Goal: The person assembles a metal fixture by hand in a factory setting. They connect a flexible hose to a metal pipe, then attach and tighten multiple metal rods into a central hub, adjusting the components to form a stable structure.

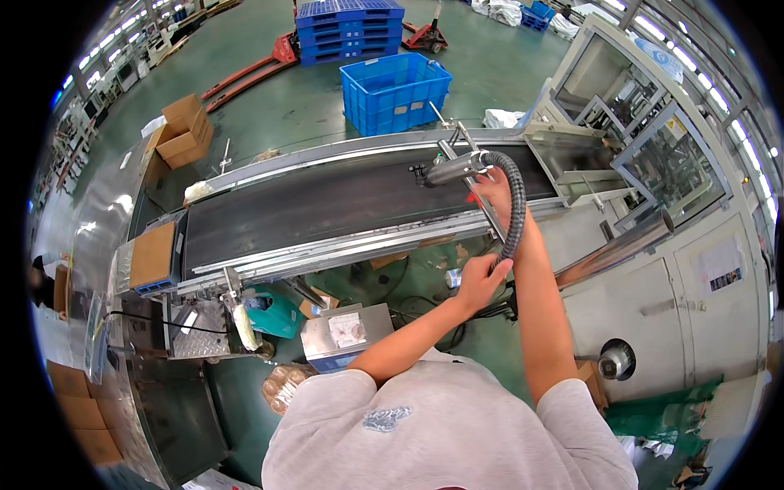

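Note:
A silver cylindrical head (454,169) is mounted over the conveyor belt (327,208), and a dark ribbed hose (517,192) curves down from its right end. My left hand (480,284) is closed around the hose's lower part, below the belt's near rail. Farther forward, my right hand (495,194) reaches in behind the hose, just under the cylinder and beside a slanted metal bar (488,214). Its fingers are bent near a small red part (471,198); the hose and bar partly hide what they grip.
At the right stands a large machine with clear guard doors (674,159). A blue crate (392,98) sits beyond the belt, near blue pallets (349,33) and a red pallet jack (253,73). Below the belt are a metal box (347,331) and a green container (273,314).

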### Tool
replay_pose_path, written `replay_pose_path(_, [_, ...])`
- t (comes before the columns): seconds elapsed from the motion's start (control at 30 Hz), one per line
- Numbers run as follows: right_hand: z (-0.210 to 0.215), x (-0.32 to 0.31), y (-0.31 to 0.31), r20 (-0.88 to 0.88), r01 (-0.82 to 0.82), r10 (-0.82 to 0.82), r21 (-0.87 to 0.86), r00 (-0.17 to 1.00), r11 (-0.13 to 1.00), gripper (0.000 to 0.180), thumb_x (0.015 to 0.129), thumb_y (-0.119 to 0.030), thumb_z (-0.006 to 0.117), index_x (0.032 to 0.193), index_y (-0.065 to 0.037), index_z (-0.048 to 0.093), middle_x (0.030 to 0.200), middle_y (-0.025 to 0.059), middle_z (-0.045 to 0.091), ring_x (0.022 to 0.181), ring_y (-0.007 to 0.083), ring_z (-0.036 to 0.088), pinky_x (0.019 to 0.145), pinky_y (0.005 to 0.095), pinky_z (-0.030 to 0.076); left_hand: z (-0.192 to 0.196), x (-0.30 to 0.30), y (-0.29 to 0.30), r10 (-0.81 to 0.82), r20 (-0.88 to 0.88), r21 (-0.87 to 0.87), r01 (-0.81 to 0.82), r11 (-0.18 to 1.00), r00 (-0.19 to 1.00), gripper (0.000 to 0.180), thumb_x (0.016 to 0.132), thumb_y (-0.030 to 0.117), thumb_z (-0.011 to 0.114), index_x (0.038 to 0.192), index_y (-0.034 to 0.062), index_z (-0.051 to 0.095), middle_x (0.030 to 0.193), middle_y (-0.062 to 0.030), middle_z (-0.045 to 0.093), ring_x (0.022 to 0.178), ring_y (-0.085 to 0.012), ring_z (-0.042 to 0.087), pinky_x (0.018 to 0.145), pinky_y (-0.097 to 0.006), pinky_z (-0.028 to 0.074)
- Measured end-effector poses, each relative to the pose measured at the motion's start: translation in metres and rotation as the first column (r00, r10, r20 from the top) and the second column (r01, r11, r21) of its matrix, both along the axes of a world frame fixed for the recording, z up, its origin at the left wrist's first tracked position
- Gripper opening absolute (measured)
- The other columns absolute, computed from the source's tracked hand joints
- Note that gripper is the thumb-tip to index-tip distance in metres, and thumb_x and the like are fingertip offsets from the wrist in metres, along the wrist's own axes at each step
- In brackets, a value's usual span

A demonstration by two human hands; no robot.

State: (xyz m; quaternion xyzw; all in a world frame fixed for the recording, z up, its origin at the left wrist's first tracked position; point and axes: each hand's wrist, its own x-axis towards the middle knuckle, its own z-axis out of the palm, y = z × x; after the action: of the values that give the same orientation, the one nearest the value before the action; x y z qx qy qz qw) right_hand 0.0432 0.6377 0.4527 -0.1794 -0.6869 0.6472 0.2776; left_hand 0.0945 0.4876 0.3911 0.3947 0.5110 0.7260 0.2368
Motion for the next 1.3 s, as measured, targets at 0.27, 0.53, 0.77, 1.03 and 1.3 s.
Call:
replay_pose_path(0.27, [0.027, -0.027, -0.022, 0.040, 0.024, -0.037, 0.286, 0.999, 0.958, 0.052, 0.071, -0.018, 0.076, 0.115, -0.006, 0.052, 0.093, 0.0046, 0.059, 0.083, 0.0148, 0.057, 0.077, 0.0303, 0.047, 0.001, -0.001, -0.006, -0.090, 0.147, 0.033, 0.086, 0.996, 0.985, 0.047, 0.095, 0.043, 0.045, 0.065, 0.0063, 0.042, 0.057, 0.0025, 0.040, 0.051, -0.0065, 0.032, 0.046, -0.023, 0.025])
replay_pose_path(0.53, [0.017, -0.028, -0.027, -0.071, 0.228, -0.216, 0.313, 0.974, 0.922, 0.034, 0.063, -0.012, 0.072, 0.094, -0.007, 0.059, 0.083, 0.0069, 0.063, 0.076, 0.0150, 0.060, 0.071, 0.0288, 0.049, -0.037, -0.028, -0.015, -0.238, 0.189, 0.059, 0.231, 0.971, 0.953, 0.035, 0.097, 0.034, 0.041, 0.087, 0.0024, 0.052, 0.076, -0.0032, 0.054, 0.069, -0.0103, 0.049, 0.062, -0.024, 0.038])
replay_pose_path(0.77, [0.020, -0.026, -0.035, -0.164, 0.252, -0.198, 0.444, 0.966, 0.860, 0.035, 0.064, -0.014, 0.073, 0.094, -0.004, 0.058, 0.079, 0.0069, 0.063, 0.072, 0.0161, 0.062, 0.069, 0.0284, 0.049, -0.086, -0.196, 0.014, 0.524, -0.255, -0.096, -0.560, 0.823, 0.813, 0.036, 0.093, 0.022, 0.048, 0.122, 0.0008, 0.046, 0.108, -0.0153, 0.053, 0.097, -0.0260, 0.055, 0.086, -0.035, 0.043])
replay_pose_path(1.03, [0.014, -0.024, -0.031, -0.177, 0.244, -0.188, 0.392, 0.966, 0.887, 0.035, 0.063, -0.013, 0.074, 0.094, -0.005, 0.058, 0.079, 0.0061, 0.061, 0.074, 0.0146, 0.059, 0.070, 0.0281, 0.048, -0.025, -0.285, 0.060, -0.015, -0.514, -0.787, -0.465, 0.405, 0.858, 0.070, 0.081, 0.065, 0.047, 0.085, -0.0016, 0.066, 0.089, -0.0194, 0.066, 0.088, -0.0342, 0.062, 0.075, -0.040, 0.047])
replay_pose_path(1.3, [0.013, -0.026, -0.028, -0.184, 0.259, -0.197, 0.436, 0.963, 0.862, 0.034, 0.064, -0.013, 0.073, 0.094, -0.005, 0.059, 0.078, 0.0060, 0.062, 0.072, 0.0146, 0.060, 0.069, 0.0280, 0.049, -0.037, -0.317, 0.060, -0.219, -0.210, -0.629, 0.040, 0.776, 0.953, 0.034, 0.082, 0.031, 0.062, 0.097, 0.0009, 0.067, 0.091, -0.0135, 0.065, 0.081, -0.0194, 0.062, 0.074, -0.033, 0.048])
